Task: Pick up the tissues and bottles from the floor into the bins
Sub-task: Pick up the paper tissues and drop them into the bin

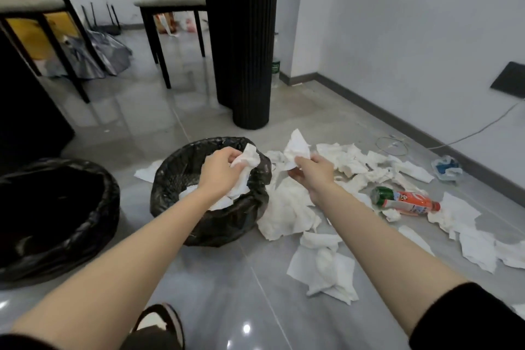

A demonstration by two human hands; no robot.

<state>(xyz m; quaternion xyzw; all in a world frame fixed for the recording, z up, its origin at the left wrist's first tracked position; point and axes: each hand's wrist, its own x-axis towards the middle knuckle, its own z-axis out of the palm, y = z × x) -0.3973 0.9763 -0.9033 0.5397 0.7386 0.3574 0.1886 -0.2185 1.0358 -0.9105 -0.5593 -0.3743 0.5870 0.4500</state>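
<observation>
The left grip (220, 170) is clenched round a crumpled tissue (247, 160) and holds it over the open mouth of the right-hand bin (167, 170), which is lined with a black bag. More white paper (187, 193) lies inside that bin, under the wrist. The right grip (312, 172) pinches a second tissue (297, 148) between thumb and fingers. This tissue is lifted clear of the floor (227, 278), just to the right of the bin's rim, with its loose corner standing upward.

The left-hand bin (110, 193), also black-lined, stands near the first, and its inside is too dark to read.

Scattered tissues (287, 213) cover the grey tiles from the right side of the right-hand bin out toward the wall. Some are flat sheets and some are bunched, and one sheet (147, 172) lies behind the bin. A plastic bottle (406, 202) lies on its side among them, to the right of the right forearm, with its green end toward the bins and its orange end away. A small blue and white wad (447, 167) sits by the skirting.

Beyond the bins a black ribbed pillar (241, 37) rises from the floor, with black-legged chairs (159, 45) to its left. A pale cable (468, 136) trails along the wall. A sandalled foot (162, 321) shows at the bottom edge.
</observation>
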